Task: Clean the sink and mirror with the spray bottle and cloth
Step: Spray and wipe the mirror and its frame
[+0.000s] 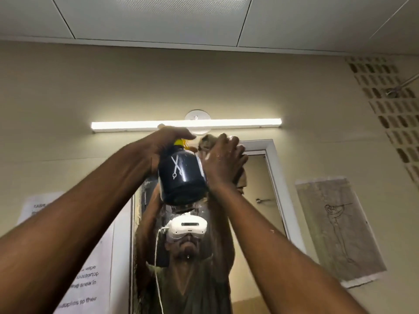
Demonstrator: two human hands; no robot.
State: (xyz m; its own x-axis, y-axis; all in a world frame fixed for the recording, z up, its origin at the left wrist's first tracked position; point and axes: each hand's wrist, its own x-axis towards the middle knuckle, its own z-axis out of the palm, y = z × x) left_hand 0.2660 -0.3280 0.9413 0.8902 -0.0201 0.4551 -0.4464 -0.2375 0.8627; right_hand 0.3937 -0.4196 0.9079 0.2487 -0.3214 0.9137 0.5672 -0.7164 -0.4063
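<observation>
Spray bottle (182, 175) before the mirror (256, 214), cloth (207, 141) just right.

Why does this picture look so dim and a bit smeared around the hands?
Head view: the glowing white tube light above the mirror backlights everything; the right hand and grey cloth look motion-blurred, while the dark blue spray bottle shows small glare spots.
</observation>
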